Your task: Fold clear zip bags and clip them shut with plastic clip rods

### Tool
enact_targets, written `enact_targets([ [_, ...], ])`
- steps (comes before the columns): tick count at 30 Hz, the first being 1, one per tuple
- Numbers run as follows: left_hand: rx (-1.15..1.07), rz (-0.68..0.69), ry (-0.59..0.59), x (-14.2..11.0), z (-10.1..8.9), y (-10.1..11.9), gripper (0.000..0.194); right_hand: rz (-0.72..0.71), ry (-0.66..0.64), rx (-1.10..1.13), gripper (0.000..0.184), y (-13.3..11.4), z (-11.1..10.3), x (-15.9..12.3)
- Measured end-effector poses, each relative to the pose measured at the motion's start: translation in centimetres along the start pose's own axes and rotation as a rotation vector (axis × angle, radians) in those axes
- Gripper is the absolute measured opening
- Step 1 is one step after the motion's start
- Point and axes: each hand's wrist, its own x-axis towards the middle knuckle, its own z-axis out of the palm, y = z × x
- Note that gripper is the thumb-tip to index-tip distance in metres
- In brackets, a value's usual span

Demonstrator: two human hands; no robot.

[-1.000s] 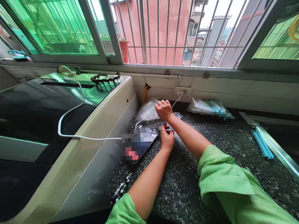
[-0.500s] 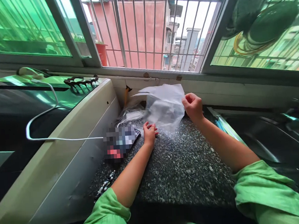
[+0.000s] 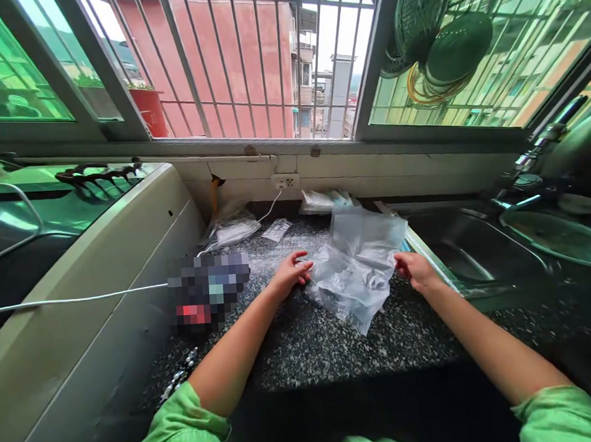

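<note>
A crumpled, see-through plastic bag point(image 3: 361, 260) hangs over the dark speckled countertop point(image 3: 308, 353), its lower end close to the surface. My right hand point(image 3: 417, 270) pinches the bag's right edge between thumb and fingers. At the bag's left side is my left hand point(image 3: 293, 273), its fingers apart and slightly curled; it grips nothing that I can see. Left of that hand lies a blurred-out device point(image 3: 214, 286) with a white cable point(image 3: 94, 298) running off to the left.
Clear plastic packaging point(image 3: 236, 231), a small printed sheet point(image 3: 277, 229) and a stack of pale bags point(image 3: 327, 200) lie by the back wall. A wall socket point(image 3: 286, 181) has a cord plugged in. To the right is a sink point(image 3: 472, 247); at left stands a pale appliance side point(image 3: 129, 291).
The bag has come down and toward me in my right hand, uncovering the socket and stacked bags behind. My left hand has stayed beside it with fingers apart. The camera view has swung right.
</note>
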Motion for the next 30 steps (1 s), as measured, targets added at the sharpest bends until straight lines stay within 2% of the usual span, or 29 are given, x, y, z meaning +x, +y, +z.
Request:
enact_targets([
  [4, 0.133, -0.069, -0.198, -0.8, 0.2, 0.5, 0.042, 0.024, -0.043, -0.123, 0.019, 2.3, 0.1, -0.3],
  [8, 0.376, -0.169, -0.459, -2.0, -0.6, 1.9, 0.022, -0.072, -0.078, -0.222, 0.019, 3.0, 1.2, 0.1],
  [12, 0.566, -0.314, -0.74, -2.7, -1.9, 3.4, 0.029, -0.184, -0.148, -0.299, 0.022, 2.9, 3.1, 0.7],
  [13, 0.589, -0.314, -0.743, -2.7, -2.1, 3.7, 0.031, -0.209, -0.167, -0.314, 0.022, 2.9, 3.6, 0.9],
  [14, 0.606, -0.279, -0.691, -2.6, -2.3, 3.8, 0.031, -0.231, -0.183, -0.329, 0.022, 2.8, 4.3, 1.1],
  [15, 0.622, -0.213, -0.59, -2.4, -2.5, 3.8, 0.031, -0.253, -0.195, -0.342, 0.022, 2.8, 4.9, 1.3],
  [18, 0.698, 0.082, -0.225, -1.5, -2.4, 3.3, 0.025, -0.313, -0.207, -0.372, 0.023, 2.9, 6.9, 2.0],
  [20, 0.818, 0.286, -0.126, -1.1, -2.1, 2.7, 0.02, -0.348, -0.206, -0.392, 0.025, 2.9, 7.9, 2.4],
  [22, 0.982, 0.454, -0.157, -0.9, -1.8, 1.9, 0.015, -0.384, -0.196, -0.411, 0.026, 3.0, 8.6, 2.7],
  [24, 1.141, 0.524, -0.235, -1.0, -1.5, 1.2, 0.015, -0.424, -0.168, -0.422, 0.027, 3.1, 8.5, 2.8],
  [28, 1.278, 0.501, -0.31, -1.2, -1.3, 0.3, 0.019, -0.503, -0.11, -0.458, 0.031, 3.4, 6.1, 1.9],
  [30, 1.283, 0.503, -0.297, -1.2, -1.2, 0.2, 0.019, -0.615, -0.138, -0.536, 0.025, 3.6, 4.3, 1.2],
])
